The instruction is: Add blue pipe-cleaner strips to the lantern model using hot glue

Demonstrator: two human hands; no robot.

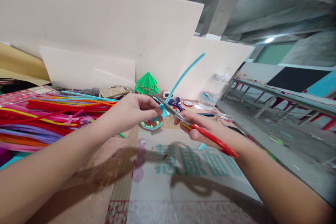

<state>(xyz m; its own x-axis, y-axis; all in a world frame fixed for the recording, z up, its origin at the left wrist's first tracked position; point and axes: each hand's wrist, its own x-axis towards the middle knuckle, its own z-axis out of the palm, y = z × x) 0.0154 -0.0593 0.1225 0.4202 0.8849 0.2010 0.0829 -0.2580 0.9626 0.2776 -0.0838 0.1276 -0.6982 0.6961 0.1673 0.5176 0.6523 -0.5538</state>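
Plastic cont. (208,100) nr white bd (94,14); red stools (329,123) (partly hidden) under bkgd table (291,95).

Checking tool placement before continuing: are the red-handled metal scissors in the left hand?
No, the right hand holds the scissors, while the left hand holds a light-blue fuzzy strip.

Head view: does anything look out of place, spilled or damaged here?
Yes, mildly: on the floor at right lie a yellow-green piece and a bluish scrap. They look like dropped litter, being off the worktable. I see no clear damage.
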